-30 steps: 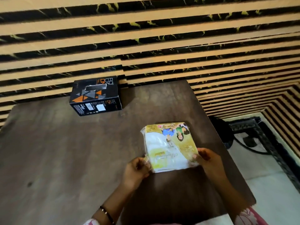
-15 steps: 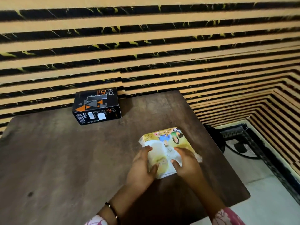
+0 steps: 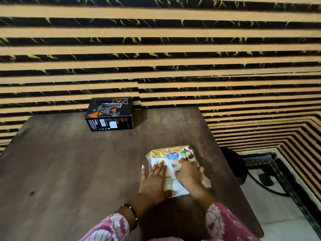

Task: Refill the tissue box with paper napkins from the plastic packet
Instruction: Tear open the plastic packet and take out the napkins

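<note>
The plastic packet of napkins (image 3: 173,153), yellow and white with a colourful print, lies flat on the dark wooden table (image 3: 69,162) near its right side. My left hand (image 3: 154,178) rests flat on the packet's left part with fingers spread. My right hand (image 3: 189,173) lies on its right part, fingers curled into the wrapper and thumb at the right edge. The black tissue box (image 3: 109,115) with orange and grey triangles stands at the table's far edge against the wall, its top slot showing, well away from both hands.
A striped black and tan wall (image 3: 156,66) runs directly behind the table. The table's right edge drops to a light tiled floor (image 3: 278,214), where a dark round object (image 3: 232,164) and a black cable lie.
Both hands moved from the packet's near corners onto its top and now press it against the table. The view shifted downward, so the box and table sit lower in frame.
</note>
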`<state>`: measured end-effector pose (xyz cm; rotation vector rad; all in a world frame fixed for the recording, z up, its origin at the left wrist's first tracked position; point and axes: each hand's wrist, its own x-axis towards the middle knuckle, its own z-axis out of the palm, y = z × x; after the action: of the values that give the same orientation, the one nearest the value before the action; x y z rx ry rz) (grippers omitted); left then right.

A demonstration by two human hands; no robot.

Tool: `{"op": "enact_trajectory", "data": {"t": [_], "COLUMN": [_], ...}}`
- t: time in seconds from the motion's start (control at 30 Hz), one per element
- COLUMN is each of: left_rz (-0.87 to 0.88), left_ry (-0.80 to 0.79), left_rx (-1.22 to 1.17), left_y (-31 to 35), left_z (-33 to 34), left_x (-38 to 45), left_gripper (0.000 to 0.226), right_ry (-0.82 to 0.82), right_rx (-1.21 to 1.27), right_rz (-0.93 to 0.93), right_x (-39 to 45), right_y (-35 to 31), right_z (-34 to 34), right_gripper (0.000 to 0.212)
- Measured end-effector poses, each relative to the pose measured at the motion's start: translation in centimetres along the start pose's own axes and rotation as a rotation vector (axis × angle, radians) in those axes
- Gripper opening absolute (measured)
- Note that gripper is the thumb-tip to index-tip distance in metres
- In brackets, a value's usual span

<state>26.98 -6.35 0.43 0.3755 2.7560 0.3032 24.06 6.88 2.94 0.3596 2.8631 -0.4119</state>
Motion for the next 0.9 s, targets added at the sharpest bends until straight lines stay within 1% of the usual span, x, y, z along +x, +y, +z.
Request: {"op": "enact_trajectory", "data": {"t": [0.07,0.17,0.27,0.33,0.4,0.47,0.53,0.6,0.67,0.8,0.9], "left_rz": [-0.019,-0.026,-0.033,-0.03,-0.031,-0.037,-0.045,-0.056,-0.083,-0.122,-0.123], "left_ry": [0.01,0.042,0.075,0.087,0.093,0.089,0.094,0.099,0.115,0.162,0.163], "left_rx": [-0.034,-0.064,-0.093,-0.084,-0.056,-0.036,-0.035,-0.055,-0.087,-0.101,-0.08], "left_y": [-0.1,-0.1,0.2,0.3,0.5,0.7,0.8,1.0,1.2,1.7,1.8], "left_z": [0.2,0.6,1.0,1.3,1.6,1.7,1.8,1.8,1.9,2.3,1.8], "left_x": [-0.3,-0.6,-1.0,-1.2,-1.3,-1.2,-1.0,-0.7,-0.4,0.0,0.5], "left_gripper": [0.097,0.096,0.092,0.09,0.089,0.089,0.088,0.089,0.09,0.091,0.093], "right_ry": [-0.02,-0.053,-0.109,-0.134,-0.157,-0.202,-0.22,-0.218,-0.21,-0.192,-0.224], "right_rx": [0.02,0.121,0.196,0.234,0.362,0.592,0.757,0.791,0.784,0.757,0.759], "right_rz": [0.038,0.107,0.143,0.153,0.156,0.095,0.028,-0.023,-0.085,-0.251,-0.244], "right_x": [0.1,0.1,0.1,0.1,0.2,0.3,0.3,-0.1,-0.6,-1.5,-2.2], "right_y": [-0.2,0.1,0.6,0.9,1.2,1.6,2.4,3.2,3.9,5.4,6.6], "right_z": [0.1,0.1,-0.3,-0.3,0.0,0.3,0.8,0.7,0.2,-0.9,-1.0], "right_gripper": [0.034,0.029,0.032,0.03,0.021,0.004,0.025,0.04,0.04,0.031,0.043]}}
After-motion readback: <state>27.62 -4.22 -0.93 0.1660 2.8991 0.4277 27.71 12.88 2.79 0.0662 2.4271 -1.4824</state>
